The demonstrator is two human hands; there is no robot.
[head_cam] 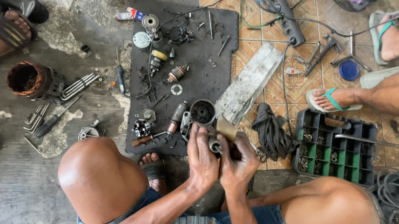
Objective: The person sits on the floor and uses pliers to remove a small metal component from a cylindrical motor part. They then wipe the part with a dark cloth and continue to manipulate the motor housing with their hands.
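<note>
Both hands, left (203,156) and right (238,162), gripping greasy metal shaft (215,145) wrapped in tan sandpaper (226,128), black-green tray (334,149) holding small metal fittings

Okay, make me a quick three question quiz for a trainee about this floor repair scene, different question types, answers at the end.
1. True or false: both hands, the left hand and the right hand, grip the same small metal part.
2. Multiple choice: the black mat mostly carries A) folded clothes, B) small motor parts and screws, C) food.
3. Fill in: the parts organizer on the tiled floor has black walls and ____ compartments.

Key: 1 true; 2 B; 3 green. The round housing sits on the mat just above the hands, beside a worn grey board.
</note>
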